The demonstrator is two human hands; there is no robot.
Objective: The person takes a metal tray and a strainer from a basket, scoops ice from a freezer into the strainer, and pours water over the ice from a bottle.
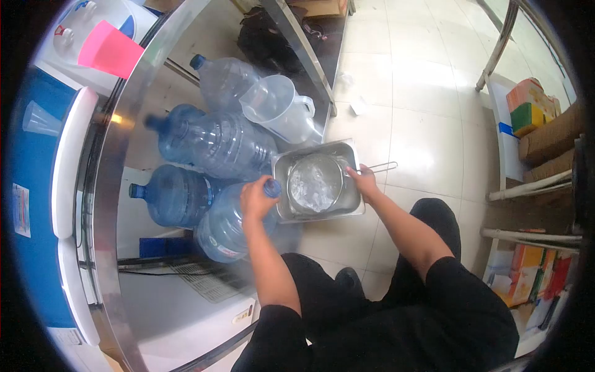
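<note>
My left hand (255, 198) is closed around the neck of a large blue water bottle (226, 226), whose mouth points toward a rectangular steel pan (353, 208). Inside the pan sits a round strainer (339, 180) with a wire handle (387, 165) sticking out to the right. Clear, shiny lumps (312, 184) fill the strainer; whether they are ice or plastic I cannot tell. On the pan's right rim, beside the strainer handle, my right hand (364, 182) has its fingers closed. The inner side of its grip is hidden.
Several more big water bottles (232, 139) lie on the left, under a steel-framed table (111, 186). A clear plastic pitcher (279, 105) rests against them. At right stands a shelf rack (527, 193) with boxes (527, 105). A white scrap (357, 106) lies on the tiled floor (421, 124).
</note>
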